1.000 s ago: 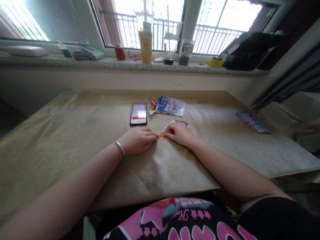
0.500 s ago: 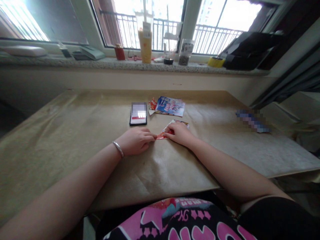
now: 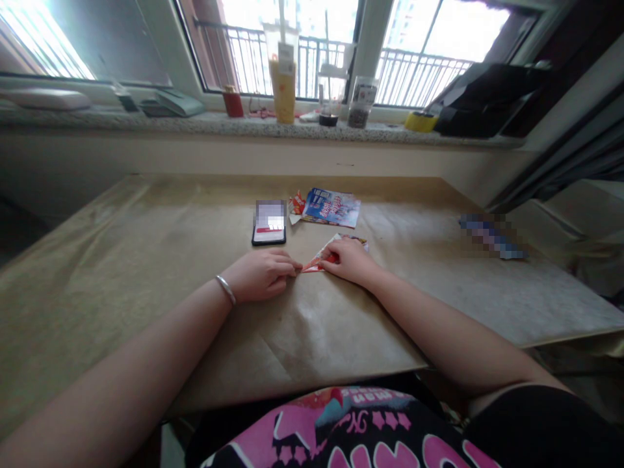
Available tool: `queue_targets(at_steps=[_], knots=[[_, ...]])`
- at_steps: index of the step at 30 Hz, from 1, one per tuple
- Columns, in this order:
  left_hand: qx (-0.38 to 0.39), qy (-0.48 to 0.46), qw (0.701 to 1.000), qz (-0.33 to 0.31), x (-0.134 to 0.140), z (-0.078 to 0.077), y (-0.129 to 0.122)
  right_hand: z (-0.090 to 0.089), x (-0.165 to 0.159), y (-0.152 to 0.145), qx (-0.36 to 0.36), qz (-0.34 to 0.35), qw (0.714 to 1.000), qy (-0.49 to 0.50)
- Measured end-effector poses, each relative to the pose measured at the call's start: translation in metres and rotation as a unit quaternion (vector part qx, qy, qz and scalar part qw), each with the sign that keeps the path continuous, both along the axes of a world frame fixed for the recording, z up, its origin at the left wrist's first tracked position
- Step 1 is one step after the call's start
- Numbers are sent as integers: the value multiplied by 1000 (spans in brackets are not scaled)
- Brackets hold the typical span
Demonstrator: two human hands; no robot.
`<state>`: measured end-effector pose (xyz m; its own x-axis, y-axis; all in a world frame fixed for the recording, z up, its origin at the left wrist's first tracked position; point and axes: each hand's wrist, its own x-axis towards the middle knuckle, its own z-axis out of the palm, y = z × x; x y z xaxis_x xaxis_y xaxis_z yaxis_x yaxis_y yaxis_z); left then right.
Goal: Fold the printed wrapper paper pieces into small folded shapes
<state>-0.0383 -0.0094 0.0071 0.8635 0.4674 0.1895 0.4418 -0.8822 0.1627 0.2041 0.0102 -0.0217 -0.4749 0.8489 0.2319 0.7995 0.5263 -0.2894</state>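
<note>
A folded printed paper point(image 3: 316, 261), red and white with a narrow point to the left, lies on the table in front of me. My right hand point(image 3: 351, 260) presses it down from above, its fingers curled and closed over the middle and hiding much of the sheet. At the paper's left point are the fingertips of my left hand point(image 3: 266, 274), held together on that tip. A silver bangle point(image 3: 225, 290) circles my left wrist.
Beyond my hands are a phone point(image 3: 269, 223), a small folded red paper piece point(image 3: 296, 205) and a stack of blue printed sheets point(image 3: 334, 208). A blurred bluish item point(image 3: 492, 237) lies far right. Cups, including a yellow drink point(image 3: 283, 88), line the windowsill point(image 3: 195, 127).
My left hand has slid slightly left along the paper to its tip, showing more of the narrow point. My right hand stays where it was.
</note>
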Motion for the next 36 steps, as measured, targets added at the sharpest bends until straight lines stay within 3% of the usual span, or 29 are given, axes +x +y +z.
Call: queue_targets(at_steps=[7,18,27,36], knots=[[21,-8,999,29,1,-7,1,-2,0,1,6,1,1000,13],[55,2,998,10,8,-14,1,-7,-8,3,28,20,998,55],[82,11,997,12,11,-11,-4,1,0,-4,142,132,981,22],[96,19,995,19,11,-12,-3,3,1,-3,155,225,962,-21]])
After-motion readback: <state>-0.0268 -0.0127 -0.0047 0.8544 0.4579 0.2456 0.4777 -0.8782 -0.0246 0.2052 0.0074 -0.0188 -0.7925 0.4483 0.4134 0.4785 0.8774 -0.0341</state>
